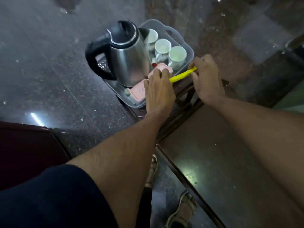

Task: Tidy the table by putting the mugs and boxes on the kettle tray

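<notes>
Nearest, two sandalled feet [181,209] are standing beside the dark table [222,162]. Both hands, left hand [158,91] and right hand [206,76], are pinching one yellow strip [182,74] between them over the grey tray [189,51]. It is holding two pink boxes [138,92], one steel kettle [130,58] and three white mugs [176,55].

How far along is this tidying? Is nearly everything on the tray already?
Mostly done, it seems. Three white mugs already stand on the grey tray beside the kettle, and two pink boxes lie at its near edge. In hand: the left hand and right hand hold a flat yellow item between them at the tray's edge. What's left seems to be setting it down; the dark table shows nothing else.
</notes>
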A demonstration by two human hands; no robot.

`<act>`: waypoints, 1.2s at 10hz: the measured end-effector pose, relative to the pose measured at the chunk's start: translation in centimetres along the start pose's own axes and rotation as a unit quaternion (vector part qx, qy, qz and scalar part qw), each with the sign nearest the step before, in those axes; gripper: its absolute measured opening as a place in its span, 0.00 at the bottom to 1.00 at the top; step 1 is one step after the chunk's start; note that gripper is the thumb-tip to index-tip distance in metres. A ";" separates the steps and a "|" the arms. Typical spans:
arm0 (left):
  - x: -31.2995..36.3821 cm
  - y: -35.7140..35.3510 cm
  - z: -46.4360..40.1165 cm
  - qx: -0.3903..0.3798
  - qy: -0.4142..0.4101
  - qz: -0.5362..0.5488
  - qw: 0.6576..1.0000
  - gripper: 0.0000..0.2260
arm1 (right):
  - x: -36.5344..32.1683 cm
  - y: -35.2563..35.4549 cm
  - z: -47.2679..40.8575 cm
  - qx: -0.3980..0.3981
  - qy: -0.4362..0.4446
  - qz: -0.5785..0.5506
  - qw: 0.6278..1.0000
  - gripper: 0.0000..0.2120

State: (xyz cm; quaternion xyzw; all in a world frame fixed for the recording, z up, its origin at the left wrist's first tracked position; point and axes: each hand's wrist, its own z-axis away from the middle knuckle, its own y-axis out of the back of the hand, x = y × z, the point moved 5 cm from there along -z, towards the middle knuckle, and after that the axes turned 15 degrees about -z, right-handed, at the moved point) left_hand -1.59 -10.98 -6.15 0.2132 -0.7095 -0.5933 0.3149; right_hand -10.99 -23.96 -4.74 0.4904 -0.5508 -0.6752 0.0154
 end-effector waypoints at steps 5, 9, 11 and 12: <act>-9.9 -1.0 -0.4 -0.015 0.066 -0.003 0.998 0.05 | -6.6 -8.5 -3.0 -0.073 0.023 0.000 0.997 0.13; -10.0 -2.4 -0.1 -0.017 0.054 -0.023 0.998 0.09 | -5.5 -9.7 -2.5 -0.074 0.046 -0.008 0.996 0.16; -9.9 -1.7 0.0 0.007 0.053 -0.036 0.998 0.09 | -5.0 -7.8 -2.0 -0.051 0.062 -0.023 0.997 0.20; -9.3 0.1 1.1 0.018 0.011 -0.064 0.998 0.09 | -3.8 -4.8 -1.2 -0.036 0.056 0.005 0.998 0.20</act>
